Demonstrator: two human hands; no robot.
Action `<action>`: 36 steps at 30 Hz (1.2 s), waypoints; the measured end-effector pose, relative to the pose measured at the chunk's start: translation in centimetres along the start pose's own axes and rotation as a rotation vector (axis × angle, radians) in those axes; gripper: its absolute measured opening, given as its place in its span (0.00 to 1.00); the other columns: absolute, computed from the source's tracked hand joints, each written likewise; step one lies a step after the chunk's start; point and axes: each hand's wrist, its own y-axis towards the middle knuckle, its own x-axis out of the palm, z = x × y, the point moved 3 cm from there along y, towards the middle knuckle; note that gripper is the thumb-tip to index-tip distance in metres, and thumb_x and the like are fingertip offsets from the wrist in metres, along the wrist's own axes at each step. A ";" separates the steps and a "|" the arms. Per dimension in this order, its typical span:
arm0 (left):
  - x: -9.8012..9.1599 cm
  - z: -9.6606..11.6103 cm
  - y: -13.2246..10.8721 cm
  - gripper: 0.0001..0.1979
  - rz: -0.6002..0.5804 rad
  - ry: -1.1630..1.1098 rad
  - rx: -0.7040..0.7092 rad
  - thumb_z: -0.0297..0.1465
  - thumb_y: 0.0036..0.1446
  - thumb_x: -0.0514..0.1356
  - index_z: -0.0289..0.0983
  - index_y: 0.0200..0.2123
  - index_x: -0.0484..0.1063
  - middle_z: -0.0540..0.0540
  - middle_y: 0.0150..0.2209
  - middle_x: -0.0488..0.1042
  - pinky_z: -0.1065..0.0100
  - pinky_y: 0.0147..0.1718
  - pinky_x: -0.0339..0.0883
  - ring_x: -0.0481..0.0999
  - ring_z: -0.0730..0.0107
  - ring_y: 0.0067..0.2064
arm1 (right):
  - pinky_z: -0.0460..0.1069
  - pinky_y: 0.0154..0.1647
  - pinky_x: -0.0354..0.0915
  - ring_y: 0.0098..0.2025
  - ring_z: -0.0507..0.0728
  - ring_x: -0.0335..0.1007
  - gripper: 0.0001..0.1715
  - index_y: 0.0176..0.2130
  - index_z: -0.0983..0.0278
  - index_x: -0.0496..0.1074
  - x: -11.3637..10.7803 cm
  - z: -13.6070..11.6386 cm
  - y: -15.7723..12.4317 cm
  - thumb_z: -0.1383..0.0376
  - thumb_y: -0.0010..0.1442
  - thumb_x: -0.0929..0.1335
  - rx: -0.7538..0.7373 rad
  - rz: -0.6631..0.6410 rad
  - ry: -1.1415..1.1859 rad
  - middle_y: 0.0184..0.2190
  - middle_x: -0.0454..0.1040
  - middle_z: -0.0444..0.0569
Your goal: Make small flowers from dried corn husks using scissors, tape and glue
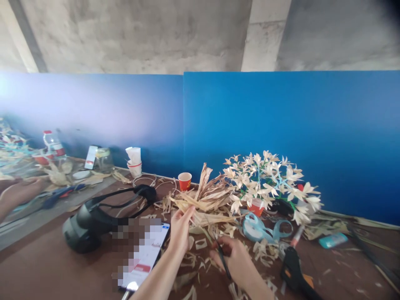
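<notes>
My left hand (182,230) pinches a strip of dry corn husk (203,217) between thumb and fingers, beside the husk heap. My right hand (234,258) is closed around slim black-handled scissors (222,257); their thin tip points up toward the strip, though blur hides whether it touches. Behind both hands lies a heap of dried husks (215,189). Cut husk scraps (201,243) are scattered between and below my hands. To the right, a bunch of cream husk flowers (265,175) stands in a red paper cup (256,207).
A roll of light blue ribbon (252,227), a black glue gun (293,273) and a teal packet (333,240) lie right. Left are a phone (146,256), a black headset (84,227) and another person's hand (21,191). A red cup (185,182) stands near the blue partition (281,116).
</notes>
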 end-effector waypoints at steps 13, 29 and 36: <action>0.7 -0.6 -0.8 0.12 -0.110 0.019 -0.024 0.36 0.40 0.66 0.33 0.25 0.71 0.52 0.20 0.69 0.73 0.25 0.57 0.67 0.75 0.23 | 0.42 0.12 0.54 0.13 0.46 0.52 0.15 0.29 0.67 0.69 1.2 0.4 0.1 0.58 0.43 0.70 0.139 -0.101 0.258 0.13 0.60 0.37; 0.9 -1.5 -0.9 0.12 -0.174 0.036 -0.071 0.35 0.42 0.66 0.32 0.27 0.72 0.51 0.20 0.69 0.75 0.23 0.57 0.65 0.78 0.22 | 0.39 0.09 0.48 0.10 0.46 0.56 0.13 0.27 0.66 0.67 0.8 0.1 0.1 0.58 0.46 0.68 0.217 -0.103 0.236 0.10 0.63 0.38; 0.9 -1.4 -0.8 0.13 -0.141 0.062 -0.060 0.36 0.40 0.66 0.32 0.23 0.71 0.52 0.19 0.68 0.76 0.21 0.54 0.63 0.79 0.21 | 0.40 0.09 0.48 0.10 0.46 0.54 0.16 0.27 0.66 0.66 0.6 -0.3 -0.1 0.56 0.45 0.69 0.202 -0.110 0.262 0.09 0.62 0.37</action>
